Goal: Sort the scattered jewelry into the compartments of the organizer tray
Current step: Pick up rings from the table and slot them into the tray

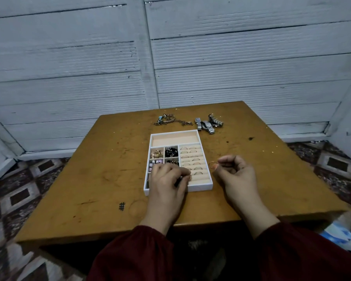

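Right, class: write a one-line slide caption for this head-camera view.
Right hand pinches a ring beside the organizer tray while the left hand covers its near corner; watches and chains lie beyond.

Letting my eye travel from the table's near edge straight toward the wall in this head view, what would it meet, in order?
Pen mark → organizer tray, near rim → ring rolls → long empty compartment → chains and watches, side by side → planked wall.
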Tool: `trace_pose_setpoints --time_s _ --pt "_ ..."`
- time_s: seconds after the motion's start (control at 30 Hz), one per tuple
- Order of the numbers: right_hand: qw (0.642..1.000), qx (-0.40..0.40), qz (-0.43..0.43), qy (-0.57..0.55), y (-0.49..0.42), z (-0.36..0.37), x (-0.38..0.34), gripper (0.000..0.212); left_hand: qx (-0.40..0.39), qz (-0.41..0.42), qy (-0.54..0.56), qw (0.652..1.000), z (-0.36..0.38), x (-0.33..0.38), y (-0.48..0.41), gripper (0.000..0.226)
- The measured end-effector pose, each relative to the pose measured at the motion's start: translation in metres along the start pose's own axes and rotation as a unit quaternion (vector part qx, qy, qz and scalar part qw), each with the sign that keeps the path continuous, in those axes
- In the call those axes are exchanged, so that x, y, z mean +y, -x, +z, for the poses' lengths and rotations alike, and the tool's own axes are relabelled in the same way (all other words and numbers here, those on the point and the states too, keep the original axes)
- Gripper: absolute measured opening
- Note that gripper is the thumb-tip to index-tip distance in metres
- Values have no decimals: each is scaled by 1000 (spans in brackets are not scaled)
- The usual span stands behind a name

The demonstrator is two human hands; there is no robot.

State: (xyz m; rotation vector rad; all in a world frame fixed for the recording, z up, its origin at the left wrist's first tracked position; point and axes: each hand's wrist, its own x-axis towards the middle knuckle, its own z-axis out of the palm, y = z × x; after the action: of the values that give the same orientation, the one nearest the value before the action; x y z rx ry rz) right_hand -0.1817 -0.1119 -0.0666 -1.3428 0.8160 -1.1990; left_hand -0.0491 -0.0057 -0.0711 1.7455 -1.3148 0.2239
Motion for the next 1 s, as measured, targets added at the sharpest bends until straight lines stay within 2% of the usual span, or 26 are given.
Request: trace_pose_setpoints --time_s 0.13,0.33,1.0 --pt "1000 -4 -1 -3 1 0 0 27 -4 0 -13 1000 0 0 1 9" --pt "1000 -7 2 -14 2 0 -1 29 -4 17 -14 1000 0 2 1 25" --pt "1000 -9 -9 13 4 -1 -2 27 -5 20 -23 1000 3 1 1 24"
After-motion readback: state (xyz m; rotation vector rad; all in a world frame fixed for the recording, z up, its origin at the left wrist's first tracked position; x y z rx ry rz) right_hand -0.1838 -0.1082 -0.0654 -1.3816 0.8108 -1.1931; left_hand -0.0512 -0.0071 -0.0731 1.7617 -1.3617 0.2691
